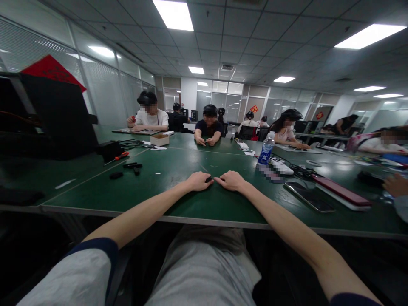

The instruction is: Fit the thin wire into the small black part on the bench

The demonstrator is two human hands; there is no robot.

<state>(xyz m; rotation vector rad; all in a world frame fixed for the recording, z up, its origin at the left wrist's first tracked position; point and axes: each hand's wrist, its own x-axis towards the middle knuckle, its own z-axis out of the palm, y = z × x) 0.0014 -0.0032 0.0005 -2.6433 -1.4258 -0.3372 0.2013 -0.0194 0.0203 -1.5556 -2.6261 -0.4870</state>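
My left hand (198,182) and my right hand (231,181) rest on the green table (178,204) near its front edge. Between their fingertips is a small black part (209,179), mostly hidden by my fingers. Both hands seem to pinch it from either side. To the left lie several small black pieces (129,166) and a red-handled screwdriver (120,156). A smartphone (309,196) lies to the right of my right hand.
A water bottle (265,151), white power strip (282,166), black cables (299,172) and a red laptop (342,191) stand to the right. A cardboard box (160,140) is farther along. A black monitor (57,114) stands left. Seated co-workers line the table; one co-worker's hand (395,185) enters at right.
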